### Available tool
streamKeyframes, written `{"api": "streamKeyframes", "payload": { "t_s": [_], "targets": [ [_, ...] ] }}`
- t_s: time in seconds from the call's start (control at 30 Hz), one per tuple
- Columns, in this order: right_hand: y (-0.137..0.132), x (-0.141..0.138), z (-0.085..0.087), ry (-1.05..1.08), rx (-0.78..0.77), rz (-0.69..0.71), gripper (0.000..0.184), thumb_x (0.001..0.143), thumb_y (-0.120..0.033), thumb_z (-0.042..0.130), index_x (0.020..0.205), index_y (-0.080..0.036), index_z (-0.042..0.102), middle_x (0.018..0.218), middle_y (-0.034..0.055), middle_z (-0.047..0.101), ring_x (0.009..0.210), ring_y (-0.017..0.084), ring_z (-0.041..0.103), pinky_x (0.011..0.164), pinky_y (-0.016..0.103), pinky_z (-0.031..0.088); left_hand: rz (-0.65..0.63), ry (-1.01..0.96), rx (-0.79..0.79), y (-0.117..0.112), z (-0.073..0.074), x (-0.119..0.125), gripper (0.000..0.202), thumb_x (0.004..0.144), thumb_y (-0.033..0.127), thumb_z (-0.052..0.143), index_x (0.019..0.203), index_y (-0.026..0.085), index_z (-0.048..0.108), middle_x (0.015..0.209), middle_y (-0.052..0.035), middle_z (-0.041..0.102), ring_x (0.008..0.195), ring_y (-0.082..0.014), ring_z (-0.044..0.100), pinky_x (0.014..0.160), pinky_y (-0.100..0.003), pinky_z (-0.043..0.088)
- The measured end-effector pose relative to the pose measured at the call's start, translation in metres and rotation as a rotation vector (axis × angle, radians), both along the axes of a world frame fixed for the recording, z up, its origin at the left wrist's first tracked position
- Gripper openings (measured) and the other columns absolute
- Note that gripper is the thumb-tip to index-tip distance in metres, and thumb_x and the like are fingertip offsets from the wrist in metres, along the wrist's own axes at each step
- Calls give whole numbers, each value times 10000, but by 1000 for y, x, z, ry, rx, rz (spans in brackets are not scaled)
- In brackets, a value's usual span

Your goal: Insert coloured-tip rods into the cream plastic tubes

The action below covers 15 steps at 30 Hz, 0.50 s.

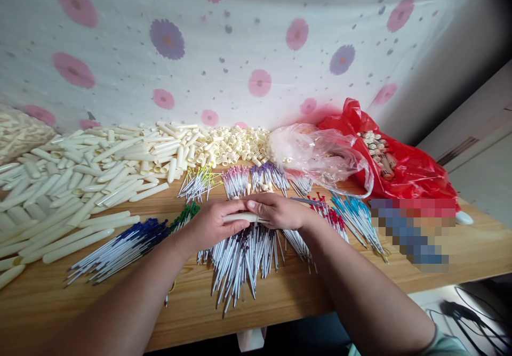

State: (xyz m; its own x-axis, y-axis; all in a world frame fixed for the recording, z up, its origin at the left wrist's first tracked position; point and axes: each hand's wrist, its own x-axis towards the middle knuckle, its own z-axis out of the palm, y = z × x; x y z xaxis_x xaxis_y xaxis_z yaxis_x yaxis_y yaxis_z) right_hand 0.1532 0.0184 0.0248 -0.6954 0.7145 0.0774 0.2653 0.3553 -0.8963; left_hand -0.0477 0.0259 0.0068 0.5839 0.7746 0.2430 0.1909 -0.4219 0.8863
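Note:
My left hand [214,220] and my right hand [280,210] meet over the middle of the table. Both are closed around a cream plastic pen barrel [244,218], held lengthwise between them. Part of the barrel is hidden by my fingers. Small cream pieces [266,187] show just beyond my fingertips. Below my hands lies a fan of white pen refills with dark ends [244,260]. Left of them are green-ended refills [184,217] and dark blue-ended refills [124,247]. Yellow [200,180], pink [236,179] and purple ones [272,177] lie beyond.
Long cream barrels [80,185] heap up at the left, with short cream parts [232,145] at the back. A clear plastic bag [316,151] and a red bag [416,169] of parts stand back right. Red-ended [334,220] and light blue-ended refills [356,217] lie at right.

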Motion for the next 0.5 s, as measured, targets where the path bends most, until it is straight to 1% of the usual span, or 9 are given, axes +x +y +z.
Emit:
{"api": "streamKeyframes", "payload": {
  "t_s": [0.07, 0.1, 0.17, 0.23, 0.27, 0.33, 0.4, 0.47, 0.5],
  "targets": [
    [0, -2, -3, 23, -62, -44, 520, 911, -605, 334, 904, -153, 591, 585, -41, 440, 493, 80, 396, 476, 219, 348, -6, 30, 36, 1, -1, 0, 331, 702, 193, 675, 1020, 261, 733, 895, -52, 753, 783, -210, 702, 783, -333, 548],
    [1, -4, -5, 45, -66, -86, 528, 906, -613, 333, 890, -154, 592, 599, -32, 455, 517, 88, 419, 495, 226, 364, -14, 35, 42, 2, -1, -1, 328, 715, 194, 667, 1029, 261, 729, 912, -54, 750, 800, -206, 700, 802, -331, 541],
    [1, -8, -9, 107, -17, -196, 526, 900, -616, 347, 899, -156, 602, 709, 7, 530, 637, 114, 491, 593, 254, 417, -33, 35, 26, 3, -3, -2, 314, 738, 200, 651, 1038, 255, 724, 943, -60, 744, 842, -206, 695, 840, -338, 527],
    [2, -13, -13, 182, 37, -288, 506, 901, -598, 370, 989, -159, 606, 834, 38, 568, 771, 143, 526, 705, 287, 437, -56, 27, -20, 3, -4, -2, 297, 755, 206, 637, 1038, 246, 718, 958, -66, 737, 875, -206, 688, 855, -344, 521],
    [2, -14, -15, 223, 36, -309, 503, 904, -588, 374, 1053, -161, 594, 848, 40, 568, 792, 149, 528, 726, 297, 437, -69, 19, -47, 3, -4, -2, 289, 760, 206, 632, 1034, 242, 715, 964, -68, 733, 883, -205, 686, 846, -341, 524],
    [3, -17, -18, 315, -18, -293, 514, 910, -576, 368, 1183, -176, 539, 799, 23, 552, 742, 145, 522, 696, 297, 438, -84, -16, -110, 2, -5, -1, 273, 760, 204, 631, 1020, 232, 708, 935, -73, 729, 829, -195, 688, 759, -315, 544],
    [4, -18, -21, 402, -97, -239, 543, 905, -584, 366, 1277, -202, 470, 782, 14, 546, 701, 140, 519, 654, 288, 437, -80, -67, -192, 0, -6, 1, 271, 745, 204, 642, 1010, 218, 695, 830, -66, 720, 667, -169, 672, 586, -267, 532],
    [5, -19, -24, 464, -168, -199, 577, 891, -599, 379, 1329, -226, 419, 864, 36, 571, 755, 150, 545, 660, 286, 449, -72, -98, -260, -1, -6, 2, 242, 724, 207, 656, 964, 200, 687, 719, -49, 693, 530, -142, 617, 461, -232, 468],
    [5, -20, -24, 492, -197, -188, 592, 883, -604, 392, 1344, -233, 403, 923, 51, 579, 805, 160, 558, 679, 289, 458, -71, -96, -274, -1, -6, 2, 202, 718, 211, 661, 918, 191, 683, 698, -45, 681, 514, -137, 604, 445, -226, 450]
  ]
}}
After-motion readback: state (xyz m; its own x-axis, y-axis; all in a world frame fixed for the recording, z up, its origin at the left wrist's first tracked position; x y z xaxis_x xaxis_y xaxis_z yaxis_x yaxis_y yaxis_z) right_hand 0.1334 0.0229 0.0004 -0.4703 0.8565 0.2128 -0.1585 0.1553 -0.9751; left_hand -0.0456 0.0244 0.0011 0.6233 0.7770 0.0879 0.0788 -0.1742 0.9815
